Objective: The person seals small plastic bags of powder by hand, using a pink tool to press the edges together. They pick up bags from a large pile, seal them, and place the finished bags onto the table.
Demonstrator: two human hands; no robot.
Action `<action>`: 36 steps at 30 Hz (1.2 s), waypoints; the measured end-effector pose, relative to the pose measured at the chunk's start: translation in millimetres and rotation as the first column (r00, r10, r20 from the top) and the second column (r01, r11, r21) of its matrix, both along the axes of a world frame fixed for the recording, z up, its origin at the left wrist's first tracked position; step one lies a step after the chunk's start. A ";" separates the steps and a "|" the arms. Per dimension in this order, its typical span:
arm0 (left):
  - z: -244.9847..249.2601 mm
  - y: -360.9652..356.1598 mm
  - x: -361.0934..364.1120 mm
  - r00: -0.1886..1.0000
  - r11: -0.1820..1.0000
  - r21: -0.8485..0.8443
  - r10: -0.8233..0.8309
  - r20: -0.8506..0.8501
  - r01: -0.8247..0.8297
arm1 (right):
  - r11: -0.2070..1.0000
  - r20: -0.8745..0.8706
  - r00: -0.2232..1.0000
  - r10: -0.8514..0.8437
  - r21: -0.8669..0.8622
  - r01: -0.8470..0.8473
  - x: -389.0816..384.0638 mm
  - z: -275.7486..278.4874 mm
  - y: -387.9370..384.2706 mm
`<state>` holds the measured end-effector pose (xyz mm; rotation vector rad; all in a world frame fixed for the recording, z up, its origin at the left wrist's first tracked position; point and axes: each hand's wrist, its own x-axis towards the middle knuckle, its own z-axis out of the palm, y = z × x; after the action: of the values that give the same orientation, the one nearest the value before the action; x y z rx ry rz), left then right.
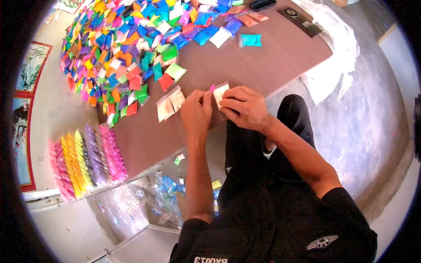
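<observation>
Over the near edge of the brown table, my right hand [246, 107] pinches a small clear packet with pale peach filling [220, 93]. Its thumb and fingers cover the packet's lower right part. My left hand [196, 109] is closed right beside the packet's left edge, fingers curled and thumb pressed in; what it grips is hidden. A small bright pink bit [212, 88] shows between the hands at the packet's upper left. Just left of my left hand, two similar peach packets [165, 108] lie side by side on the table.
A large heap of multicoloured packets [127, 44] covers the table's far left. Rows of twisted pink, yellow and purple packs [87, 153] lie at the left corner. A turquoise packet [251, 40], a dark flat device [299, 21] and white sheeting [335, 57] are toward the right.
</observation>
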<state>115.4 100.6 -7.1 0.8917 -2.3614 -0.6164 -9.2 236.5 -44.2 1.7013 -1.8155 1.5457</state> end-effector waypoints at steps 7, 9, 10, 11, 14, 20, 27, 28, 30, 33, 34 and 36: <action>-1.4 11.0 13.4 0.986 0.973 0.193 0.142 -0.082 -0.124 | 1.000 0.180 0.984 -0.004 -0.019 0.008 -10.0 11.7 -4.3; 1.6 19.8 19.2 0.979 0.971 0.207 0.150 -0.141 -0.120 | 0.999 0.133 0.990 0.044 0.022 -0.048 -17.9 12.3 -8.8; 2.0 22.5 22.0 0.978 0.971 0.207 0.154 -0.140 -0.123 | 0.993 0.087 0.992 0.093 0.066 -0.099 -20.0 11.7 -9.2; 2.4 24.8 25.0 0.977 0.959 0.246 0.174 -0.121 -0.141 | 0.992 0.088 0.991 0.097 0.066 -0.103 -20.0 11.1 -8.6; 14.6 40.7 28.7 0.976 0.945 0.283 0.196 -0.095 -0.162 | 0.968 0.056 0.994 0.098 0.227 -0.109 -19.3 10.6 -6.8; 2.8 59.6 24.0 0.978 0.960 0.262 0.140 -0.155 -0.096 | 0.955 0.049 0.998 -0.032 0.297 0.016 -8.8 18.2 6.6; 2.8 34.8 19.4 0.993 0.963 0.248 0.117 -0.030 -0.106 | 0.966 -0.011 0.996 -0.086 0.242 0.086 -6.5 9.2 6.7; 4.7 32.3 18.5 0.993 0.963 0.246 0.118 -0.030 -0.107 | 0.968 -0.017 0.995 -0.100 0.229 0.101 -6.3 9.0 6.6; 8.6 29.9 17.7 0.990 0.960 0.251 0.138 -0.028 -0.127 | 0.969 -0.011 0.995 -0.102 0.223 0.102 -6.2 9.5 7.7; 2.4 19.6 20.0 0.985 0.975 0.162 0.163 -0.059 -0.151 | 0.970 0.007 0.994 -0.107 0.222 0.103 -6.3 8.7 8.2; 1.6 19.2 21.0 0.985 0.975 0.162 0.163 -0.059 -0.151 | 0.969 0.018 0.994 -0.109 0.227 0.102 -6.7 7.9 8.7; 5.2 22.0 20.0 0.978 0.963 0.184 0.205 -0.030 -0.197 | 0.971 0.028 0.993 -0.115 0.212 0.107 -7.9 7.9 8.7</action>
<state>135.4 122.5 -1.9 1.1659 -2.1614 -0.7675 -17.1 245.2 -36.3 1.6321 -2.1227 1.3952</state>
